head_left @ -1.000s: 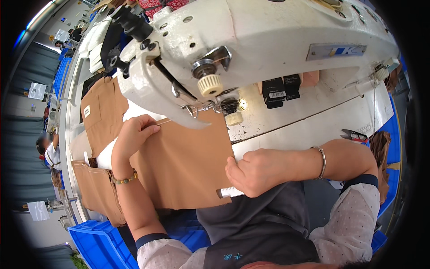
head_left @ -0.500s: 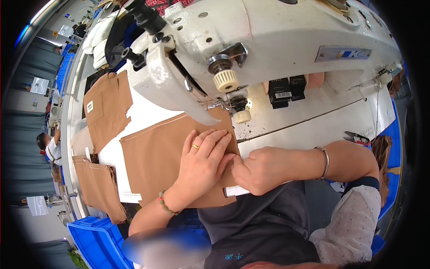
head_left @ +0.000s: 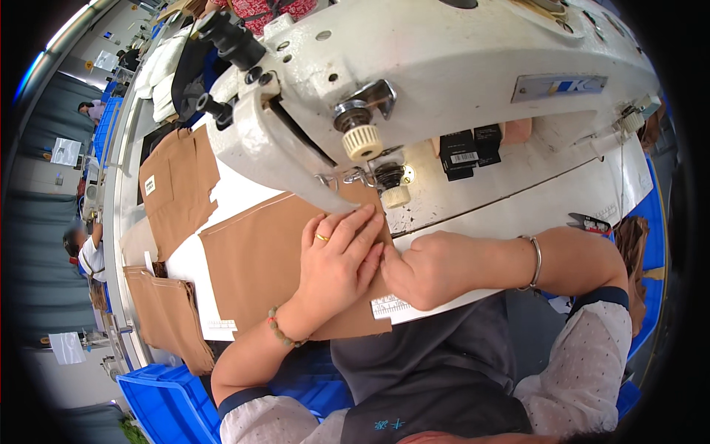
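Note:
A flat brown fabric panel [head_left: 255, 251] lies on the white sewing table, its far right corner under the presser area of a white sewing machine [head_left: 458, 59]. My left hand [head_left: 336, 251] rests flat on the panel with fingers stretched toward the needle; its fingertips are close to the machine's curved guard. At the panel's right edge, my right hand [head_left: 421, 270] has thumb and forefinger pinched on the fabric. The fingertips of both hands nearly meet there. The needle itself is hard to make out behind the guard.
To the left lie a brown piece with a pocket [head_left: 177, 185] and a stack of brown pieces [head_left: 166, 311]. Black labels [head_left: 470, 152] sit under the machine arm. Thread snips [head_left: 589, 223] lie at the right edge. A blue crate [head_left: 170, 399] stands lower left.
Both hands have shifted slightly away from me, toward the needle, and the fabric's near edge has moved up with them. More of the ruler marking beside my right hand shows.

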A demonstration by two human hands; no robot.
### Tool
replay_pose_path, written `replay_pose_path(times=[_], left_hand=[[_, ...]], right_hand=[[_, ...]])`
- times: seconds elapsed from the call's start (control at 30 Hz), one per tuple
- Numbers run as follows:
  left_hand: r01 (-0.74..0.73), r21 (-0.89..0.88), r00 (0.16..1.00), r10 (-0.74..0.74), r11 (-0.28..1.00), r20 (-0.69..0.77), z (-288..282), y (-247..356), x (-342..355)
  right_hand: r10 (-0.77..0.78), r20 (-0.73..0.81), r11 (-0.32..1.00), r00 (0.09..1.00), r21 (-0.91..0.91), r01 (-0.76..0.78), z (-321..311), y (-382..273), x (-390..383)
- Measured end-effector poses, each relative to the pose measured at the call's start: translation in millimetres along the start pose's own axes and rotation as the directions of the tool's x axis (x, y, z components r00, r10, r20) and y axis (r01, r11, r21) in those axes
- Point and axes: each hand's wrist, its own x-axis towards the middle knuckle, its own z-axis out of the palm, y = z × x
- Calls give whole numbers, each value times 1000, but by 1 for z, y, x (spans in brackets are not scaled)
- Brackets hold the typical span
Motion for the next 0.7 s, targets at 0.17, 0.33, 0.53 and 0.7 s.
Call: replay_pose_path(times=[0.17,0.33,0.53,0.7], left_hand=[[6,24,1000,-5,1000,-25,3,-12,11],[25,-50,999,-23,998,45,-11,-11,7],[149,-50,988,-146,988,58,-31,27,-31],[11,108,1000,-13,994,21,-35,32,-46]], right_hand=[[64,-1,998,998,-9,-64,6,10,-1],[88,107,996,990,-4,-88,-3,11,1],[92,82,995,992,38,-95,-11,10,4],[52,148,998,988,-46,-46,-15,7,1]])
